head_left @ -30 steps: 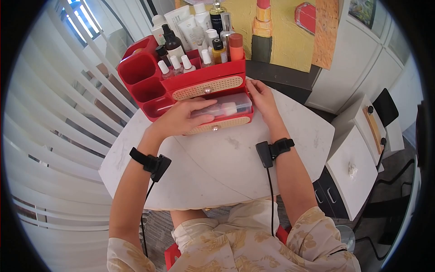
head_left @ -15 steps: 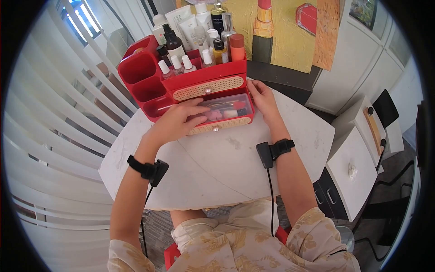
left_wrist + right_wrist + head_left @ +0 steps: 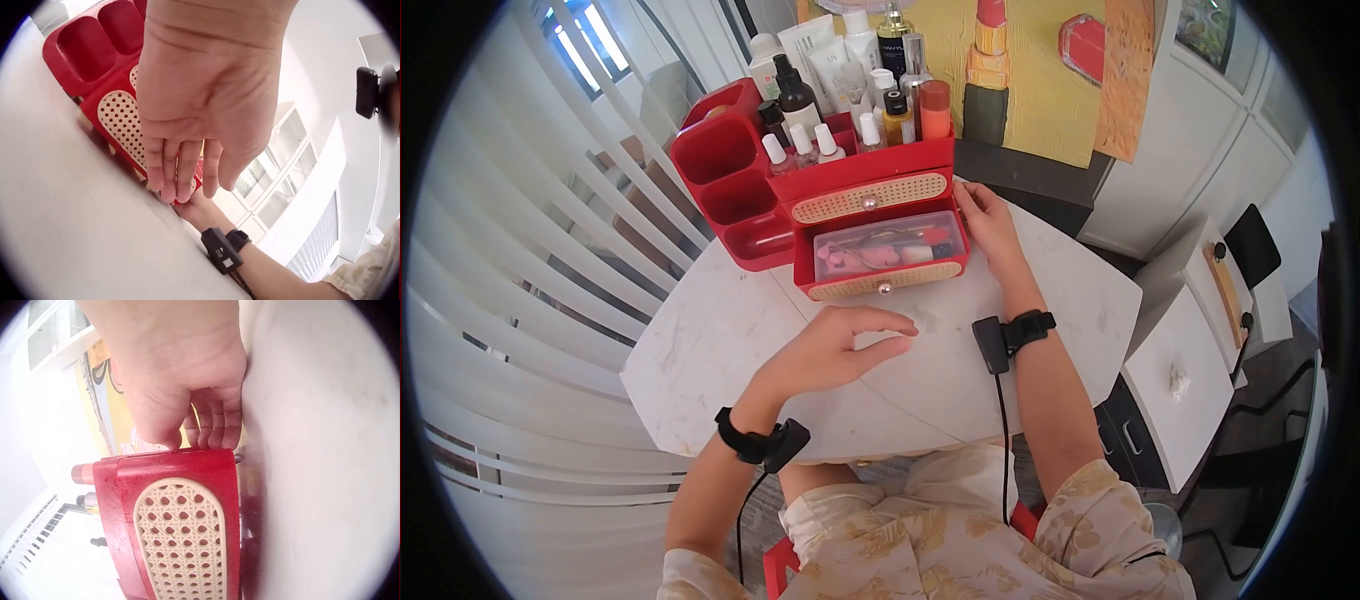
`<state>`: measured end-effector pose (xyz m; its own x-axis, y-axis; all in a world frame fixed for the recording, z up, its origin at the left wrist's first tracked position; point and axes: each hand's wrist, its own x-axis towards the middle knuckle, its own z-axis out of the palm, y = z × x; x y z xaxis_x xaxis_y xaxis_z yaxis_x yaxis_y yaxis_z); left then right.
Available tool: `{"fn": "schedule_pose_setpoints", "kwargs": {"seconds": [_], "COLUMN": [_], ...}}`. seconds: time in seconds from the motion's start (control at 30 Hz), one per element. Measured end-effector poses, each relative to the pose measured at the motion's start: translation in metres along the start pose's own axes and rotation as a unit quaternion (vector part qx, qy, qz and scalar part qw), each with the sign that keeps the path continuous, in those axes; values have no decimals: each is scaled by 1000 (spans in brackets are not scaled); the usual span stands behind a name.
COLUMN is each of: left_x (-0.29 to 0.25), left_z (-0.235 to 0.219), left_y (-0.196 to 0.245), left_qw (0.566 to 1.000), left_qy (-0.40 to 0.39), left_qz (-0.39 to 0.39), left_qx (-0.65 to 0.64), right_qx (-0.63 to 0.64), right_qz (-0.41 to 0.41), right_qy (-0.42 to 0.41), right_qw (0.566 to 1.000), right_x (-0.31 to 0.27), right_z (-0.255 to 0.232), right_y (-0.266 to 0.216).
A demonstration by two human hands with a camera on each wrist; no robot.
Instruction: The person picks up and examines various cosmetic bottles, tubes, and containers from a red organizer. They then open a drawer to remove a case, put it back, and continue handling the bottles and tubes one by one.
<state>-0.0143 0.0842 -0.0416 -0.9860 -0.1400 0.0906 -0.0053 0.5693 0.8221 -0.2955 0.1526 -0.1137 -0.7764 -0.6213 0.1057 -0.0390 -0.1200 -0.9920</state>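
A red cosmetics organizer [image 3: 730, 160] stands at the back of the marble-patterned table. Its lower drawer [image 3: 803, 265] is pulled out, and inside lies a clear plastic box [image 3: 890, 268] with pink and dark small items showing through. My left hand [image 3: 825, 345] hovers over the table in front of the drawer, holding nothing, its fingers extended and thumb apart. Against the organizer's right side rests my right hand [image 3: 995, 232]. In the right wrist view, its thumb and fingertips [image 3: 231, 437] meet the red side wall beside the woven drawer front [image 3: 181, 537].
Bottles and tubes fill the organizer's top, including a dark spray bottle [image 3: 797, 100] and an orange-capped bottle [image 3: 935, 110]. Behind stands a painting [image 3: 1040, 110] with a lipstick. White blinds [image 3: 550, 300] line the left; a white cabinet [image 3: 1180, 380] stands at the right.
My left hand has withdrawn from the clear box, moving toward me over the table. The box, earlier tilted, now lies flat in the drawer. My right hand stays at the organizer's side.
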Motion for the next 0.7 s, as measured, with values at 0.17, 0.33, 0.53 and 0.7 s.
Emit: {"fn": "schedule_pose_setpoints", "kwargs": {"seconds": [0.17,0.33,0.53,0.7], "left_x": [17,33,57,66], "left_z": [-1,-5,-8,-10], "left_y": [-7,-20,-37,-34], "left_qw": [999,995,989,992], "left_qy": [24,51,94,106], "left_qz": [4,25,38,-12], "left_qx": [27,81,111,74], "right_qx": [20,35,67,72], "right_qz": [-15,-25,-17,-15], "right_qy": [5,22,36,35], "right_qw": [1000,999,997,997], "right_x": [4,6,8,7], "right_z": [0,-2,-2,-2], "right_y": [4,6,4,4]}}
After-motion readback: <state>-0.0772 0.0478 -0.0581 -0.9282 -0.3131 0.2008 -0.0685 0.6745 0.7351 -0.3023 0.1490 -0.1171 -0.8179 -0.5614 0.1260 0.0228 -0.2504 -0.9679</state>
